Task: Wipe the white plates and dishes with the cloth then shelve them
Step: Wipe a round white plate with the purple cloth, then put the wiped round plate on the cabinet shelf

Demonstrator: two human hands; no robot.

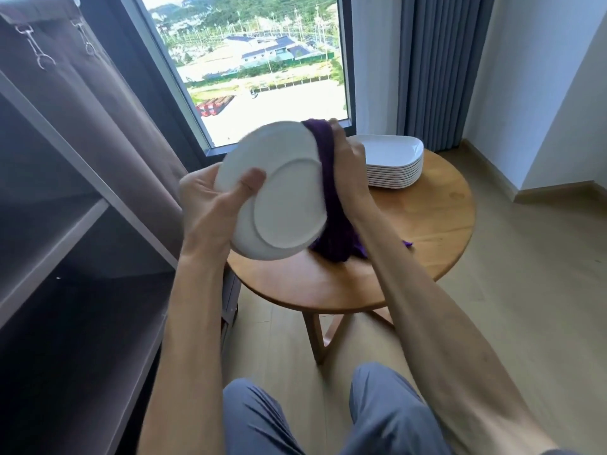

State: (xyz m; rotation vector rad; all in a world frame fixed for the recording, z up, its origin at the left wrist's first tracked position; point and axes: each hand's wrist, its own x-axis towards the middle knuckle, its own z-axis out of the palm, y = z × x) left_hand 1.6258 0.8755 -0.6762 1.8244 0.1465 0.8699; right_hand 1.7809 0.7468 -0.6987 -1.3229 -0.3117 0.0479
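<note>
The white plate (279,192) sits tilted at the middle of the frame, its underside and raised foot ring facing the camera, glossy and slightly blurred. The left hand (213,198) grips its left rim, thumb pressed on the back. The right hand (345,159) clutches a purple cloth (331,205) against the plate's right edge; the cloth hangs down and its lower end touches the round wooden counter (427,231). On the far side of the counter, right of centre, stands a stack of white dishes (394,165), just beside the right hand. The near and right parts of the counter top are bare. At the left of the frame stands a dark shelf unit (65,244) with open shelves, close to the counter's left edge. Pale wood floor (525,290) lies open at the right. A window (256,60) fills the upper centre, with grey curtains (440,67) to its right.
</note>
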